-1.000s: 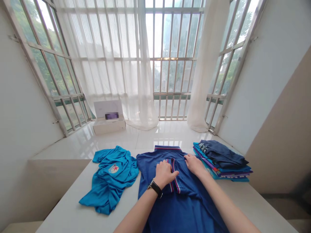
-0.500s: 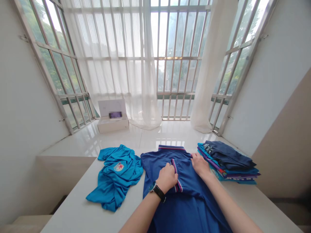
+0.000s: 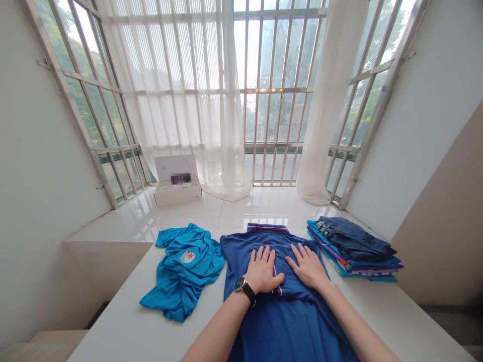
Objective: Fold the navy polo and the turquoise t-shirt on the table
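Note:
A navy-blue polo shirt (image 3: 287, 322) lies in front of me, its striped collar at the far end. Its sleeve with red and white trim is folded inward and partly covered by my fingers. My left hand (image 3: 262, 271), with a watch (image 3: 241, 286) on the wrist, rests flat on the shirt, fingers spread. To its right, my right hand (image 3: 309, 266) also presses flat on the cloth with fingers apart. Neither hand grips anything. The shirt's near end runs out of view below.
A crumpled teal T-shirt (image 3: 188, 274) with a badge lies on the left. On the right sits a stack of folded clothes (image 3: 358, 251). Farther back, an open white box (image 3: 179, 193) stands on the sill by sheer curtains (image 3: 226, 166) and window bars.
Both hands have let go of the cloth: the left was closed on the trimmed sleeve, the right pinched the shoulder edge. Now they lie spread on the shirt, the right one slightly nearer me.

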A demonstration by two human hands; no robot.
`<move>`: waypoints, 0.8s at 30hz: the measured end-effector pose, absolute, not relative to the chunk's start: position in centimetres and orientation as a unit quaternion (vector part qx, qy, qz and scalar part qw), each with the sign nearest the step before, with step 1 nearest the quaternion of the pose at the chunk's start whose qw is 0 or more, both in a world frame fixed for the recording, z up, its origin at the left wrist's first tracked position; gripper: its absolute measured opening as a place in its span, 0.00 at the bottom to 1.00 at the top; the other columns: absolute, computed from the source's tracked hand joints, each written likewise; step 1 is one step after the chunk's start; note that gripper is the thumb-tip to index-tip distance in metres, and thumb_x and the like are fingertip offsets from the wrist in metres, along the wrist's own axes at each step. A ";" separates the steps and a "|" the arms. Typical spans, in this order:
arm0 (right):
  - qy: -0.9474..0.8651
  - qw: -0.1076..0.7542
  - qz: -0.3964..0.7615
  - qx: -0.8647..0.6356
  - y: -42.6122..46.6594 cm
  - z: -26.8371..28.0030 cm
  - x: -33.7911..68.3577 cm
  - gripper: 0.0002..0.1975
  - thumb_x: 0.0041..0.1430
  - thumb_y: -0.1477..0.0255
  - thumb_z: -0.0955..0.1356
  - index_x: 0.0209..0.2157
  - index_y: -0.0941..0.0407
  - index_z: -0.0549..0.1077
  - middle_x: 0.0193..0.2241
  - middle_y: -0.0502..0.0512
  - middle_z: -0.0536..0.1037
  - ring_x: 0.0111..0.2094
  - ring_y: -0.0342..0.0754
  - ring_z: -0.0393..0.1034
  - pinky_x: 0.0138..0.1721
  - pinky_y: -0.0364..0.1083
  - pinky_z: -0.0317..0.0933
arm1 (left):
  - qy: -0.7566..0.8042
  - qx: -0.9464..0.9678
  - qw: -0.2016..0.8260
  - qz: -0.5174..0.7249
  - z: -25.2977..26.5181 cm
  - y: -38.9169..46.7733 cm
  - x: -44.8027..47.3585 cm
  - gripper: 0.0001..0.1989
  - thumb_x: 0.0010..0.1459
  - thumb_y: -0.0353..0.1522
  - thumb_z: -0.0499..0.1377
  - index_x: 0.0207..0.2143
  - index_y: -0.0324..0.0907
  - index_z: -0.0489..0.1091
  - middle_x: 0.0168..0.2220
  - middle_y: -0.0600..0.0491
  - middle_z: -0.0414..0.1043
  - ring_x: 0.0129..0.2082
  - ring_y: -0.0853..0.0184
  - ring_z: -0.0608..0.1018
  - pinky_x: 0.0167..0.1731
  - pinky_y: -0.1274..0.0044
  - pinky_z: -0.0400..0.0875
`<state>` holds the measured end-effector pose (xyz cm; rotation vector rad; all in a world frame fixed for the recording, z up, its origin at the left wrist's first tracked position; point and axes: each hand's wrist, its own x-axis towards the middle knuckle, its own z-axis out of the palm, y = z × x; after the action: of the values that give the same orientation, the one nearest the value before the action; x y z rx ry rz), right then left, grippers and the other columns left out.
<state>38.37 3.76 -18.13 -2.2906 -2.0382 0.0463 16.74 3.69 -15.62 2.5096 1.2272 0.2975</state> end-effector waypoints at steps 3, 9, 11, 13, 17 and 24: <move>-0.659 0.030 0.021 -0.751 3.8 -17.5 38.3 0.36 0.65 0.50 0.55 0.68 0.55 0.55 0.69 0.62 0.53 0.69 0.59 0.44 0.66 0.55 0.41 | 0.434 0.878 0.177 0.095 -15.0 3.7 16.8 0.44 0.60 0.53 0.45 0.70 0.34 0.46 0.71 0.40 0.39 0.71 0.50 0.42 0.66 0.55 0.37; -0.649 0.033 0.009 -0.760 2.4 -17.3 37.5 0.37 0.64 0.48 0.55 0.69 0.51 0.52 0.70 0.59 0.49 0.70 0.62 0.39 0.66 0.56 0.38 | 0.436 0.874 0.172 0.130 -15.0 2.5 17.1 0.41 0.61 0.54 0.44 0.70 0.41 0.46 0.72 0.43 0.35 0.71 0.49 0.38 0.66 0.52 0.35; -0.633 0.030 0.014 -0.774 2.1 -17.7 37.3 0.40 0.62 0.45 0.56 0.68 0.51 0.53 0.70 0.60 0.50 0.69 0.66 0.41 0.66 0.59 0.40 | 0.437 0.872 0.176 0.131 -15.2 2.3 17.0 0.43 0.59 0.58 0.44 0.70 0.44 0.47 0.72 0.43 0.36 0.71 0.47 0.39 0.65 0.50 0.35; -0.622 0.028 0.016 -0.783 2.0 -18.0 37.2 0.42 0.61 0.44 0.55 0.69 0.52 0.52 0.70 0.61 0.51 0.69 0.67 0.41 0.66 0.59 0.40 | 0.433 0.876 0.168 0.131 -15.5 2.4 16.7 0.45 0.58 0.60 0.45 0.70 0.44 0.47 0.72 0.43 0.38 0.70 0.47 0.41 0.65 0.51 0.35; -0.617 0.031 0.015 -0.786 2.7 -18.3 37.0 0.42 0.60 0.43 0.54 0.69 0.52 0.51 0.70 0.60 0.50 0.70 0.64 0.40 0.66 0.57 0.37 | 0.430 0.881 0.149 0.130 -15.7 3.2 16.3 0.46 0.58 0.60 0.45 0.70 0.45 0.46 0.72 0.43 0.39 0.71 0.48 0.42 0.66 0.52 0.36; -0.624 0.031 0.012 -0.781 5.0 -18.3 36.9 0.42 0.60 0.42 0.54 0.69 0.51 0.50 0.70 0.59 0.50 0.70 0.63 0.40 0.66 0.57 0.37 | 0.444 0.878 0.124 0.129 -16.1 5.2 16.3 0.44 0.58 0.59 0.45 0.70 0.45 0.46 0.72 0.44 0.38 0.70 0.47 0.42 0.66 0.52 0.37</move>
<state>36.90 4.99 -18.28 -2.4048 -1.9219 0.0372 16.29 5.23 -16.08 2.5595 1.2938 0.3752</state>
